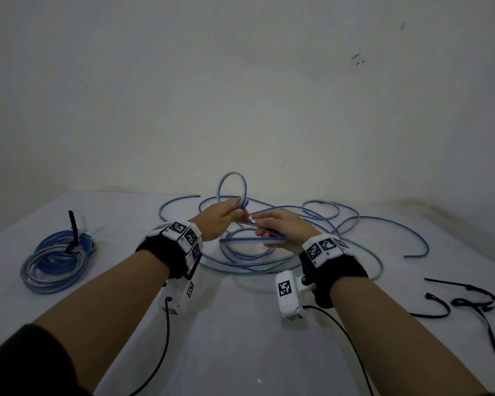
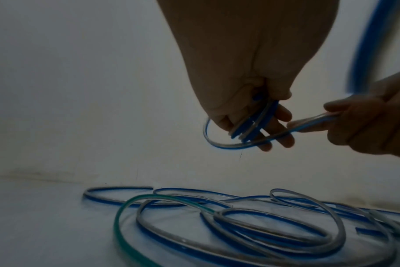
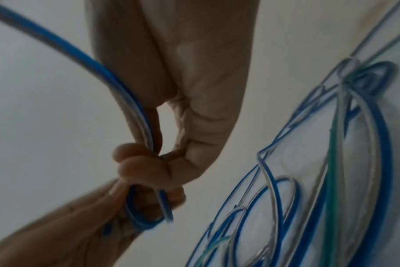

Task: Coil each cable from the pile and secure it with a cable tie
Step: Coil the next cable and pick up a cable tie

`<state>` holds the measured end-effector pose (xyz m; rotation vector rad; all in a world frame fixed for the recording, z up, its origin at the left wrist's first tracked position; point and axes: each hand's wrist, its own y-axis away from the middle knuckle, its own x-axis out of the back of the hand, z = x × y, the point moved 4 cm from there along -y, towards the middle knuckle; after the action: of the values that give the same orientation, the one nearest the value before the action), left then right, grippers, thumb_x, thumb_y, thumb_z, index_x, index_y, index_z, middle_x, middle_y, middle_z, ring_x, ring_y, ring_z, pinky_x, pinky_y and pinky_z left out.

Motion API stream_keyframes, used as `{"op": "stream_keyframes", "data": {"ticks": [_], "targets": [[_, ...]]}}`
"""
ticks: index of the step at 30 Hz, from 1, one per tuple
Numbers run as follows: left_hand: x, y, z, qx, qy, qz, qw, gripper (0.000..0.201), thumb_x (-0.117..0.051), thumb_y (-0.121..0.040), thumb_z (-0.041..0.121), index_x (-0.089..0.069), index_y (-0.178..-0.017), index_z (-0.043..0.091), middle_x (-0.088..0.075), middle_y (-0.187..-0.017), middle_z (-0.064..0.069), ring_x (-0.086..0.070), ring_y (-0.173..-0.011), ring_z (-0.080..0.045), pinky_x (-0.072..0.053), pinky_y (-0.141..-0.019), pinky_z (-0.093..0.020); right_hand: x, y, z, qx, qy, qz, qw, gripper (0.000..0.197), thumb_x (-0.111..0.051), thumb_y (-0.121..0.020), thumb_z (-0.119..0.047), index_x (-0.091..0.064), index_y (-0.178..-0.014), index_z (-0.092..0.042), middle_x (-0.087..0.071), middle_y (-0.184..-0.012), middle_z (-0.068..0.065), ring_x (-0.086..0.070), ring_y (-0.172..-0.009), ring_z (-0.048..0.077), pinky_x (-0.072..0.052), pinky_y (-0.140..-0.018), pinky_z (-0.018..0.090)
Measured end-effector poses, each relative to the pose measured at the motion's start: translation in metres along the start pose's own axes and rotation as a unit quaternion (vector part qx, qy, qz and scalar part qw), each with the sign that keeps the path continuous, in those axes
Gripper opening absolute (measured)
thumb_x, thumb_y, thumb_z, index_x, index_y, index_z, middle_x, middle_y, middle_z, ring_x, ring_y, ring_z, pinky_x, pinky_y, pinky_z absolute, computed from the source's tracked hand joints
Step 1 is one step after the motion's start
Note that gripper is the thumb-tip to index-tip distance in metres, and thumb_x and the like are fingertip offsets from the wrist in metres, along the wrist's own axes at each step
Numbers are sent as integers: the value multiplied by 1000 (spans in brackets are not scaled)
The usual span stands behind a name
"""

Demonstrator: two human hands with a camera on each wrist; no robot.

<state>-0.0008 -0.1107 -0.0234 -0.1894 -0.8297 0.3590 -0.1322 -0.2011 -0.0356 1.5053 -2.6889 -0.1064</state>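
While one bundle of coiled cables (image 1: pixel 55 260) is already bound with a black cable tie (image 1: pixel 74 232) and laid on the bench (image 1: pixel 240 338) well to the left of the loose pile (image 1: pixel 283 232), most of the task is judged to remain. A blue-striped clear cable (image 1: pixel 235 181) is being coiled just above the pile: a small loop of it is pinched by the left hand (image 1: pixel 220 221), whose grip is closed on the gathered turns, and the running length of the same cable is grasped by the right hand (image 1: pixel 283 227) just beside it. Only the first turns appear to be formed. Several blue-striped cables and one green-striped cable (image 1: pixel 375 258) are left uncoiled in the pile. Three or so spare black ties (image 1: pixel 469 302) are laid to the right of the pile, untouched. Coiling, then tying, is still required for each remaining cable.
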Motion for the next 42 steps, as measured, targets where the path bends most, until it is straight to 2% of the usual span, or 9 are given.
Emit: {"op": "stream_keyframes", "data": {"ticks": [2, 10, 19, 28, 33, 36, 38, 40, 42], "targets": [[-4, 2, 1, 18, 46, -15, 999, 18, -35, -100, 8, -53, -97, 7, -60, -89, -3, -58, -78, 1, -41, -74, -4, 1, 3, 0, -28, -96, -17, 995, 7, -49, -95, -5, -55, -97, -9, -61, -66, 9, -56, -47, 11, -50, -48, 22], [-11, 5, 5, 36, 142, -48, 988, 32, -28, -102, 11, -50, -80, 9, -54, -70, -7, -52, -52, 1, -43, -60, -12, -6, 7, -6, -10, -334, -1, 942, 30, -31, -95, -1, -58, -85, 8, -68, -68, 20, -69, -57, 22, -58, -54, 30], [-5, 9, 16, 56, 103, -155, 981, 32, -34, -101, 15, -53, -76, 14, -67, -63, 9, -58, -63, 4, -42, -70, -8, -7, -1, -20, 75, -288, 82, 951, 19, -44, -97, -3, -56, -83, 1, -62, -51, 2, -57, -41, 6, -53, -48, 19], [8, 16, 22, 74, 97, -169, 978, 30, -31, -102, 17, -52, -81, 15, -70, -68, 11, -57, -79, -14, -38, -77, -24, 5, -7, -32, 95, -334, 134, 928, 21, -44, -97, -3, -55, -79, -1, -57, -49, 1, -48, -36, 5, -48, -43, 16], [16, 19, 16, 82, 63, -133, 986, 31, -34, -101, 15, -54, -76, 14, -60, -66, 3, -52, -60, -3, -38, -65, -16, 10, -13, -29, 81, -357, 182, 913, 25, -42, -98, -2, -51, -74, -2, -53, -44, 2, -43, -32, 7, -43, -39, 15], [21, 17, 12, 80, 128, -80, 985, 35, -33, -101, 15, -50, -72, 9, -59, -55, 4, -53, -50, -5, -43, -61, -18, 9, -14, -21, 46, -216, 220, 950, 29, -46, -97, -6, -47, -68, -3, -48, -44, 6, -41, -32, 13, -43, -39, 20], [25, 16, 10, 94, 223, -40, 969, 34, -32, -101, 14, -49, -73, 7, -60, -50, 1, -60, -50, -10, -50, -60, -21, 12, -13, -20, 57, 53, 263, 962, 27, -54, -94, -13, -52, -70, -1, -55, -61, 13, -50, -48, 22, -55, -54, 36], [29, 17, 12, 97, 289, -9, 952, 36, -31, -102, 16, -48, -73, 7, -56, -46, -1, -64, -52, -16, -54, -64, -24, 11, -9, -26, 126, 262, 300, 909, 16, -60, -89, -15, -55, -95, 0, -55, -93, 16, -53, -78, 25, -49, -73, 38], [31, 17, 14, 96, 311, 18, 945, 39, -31, -102, 22, -49, -71, 6, -50, -43, 0, -60, -48, -16, -51, -64, -29, 2, -12, -28, 222, 354, 259, 871, 41, -63, -87, -15, -47, -124, -7, -44, -120, 15, -46, -105, 27, -38, -92, 35]]}}
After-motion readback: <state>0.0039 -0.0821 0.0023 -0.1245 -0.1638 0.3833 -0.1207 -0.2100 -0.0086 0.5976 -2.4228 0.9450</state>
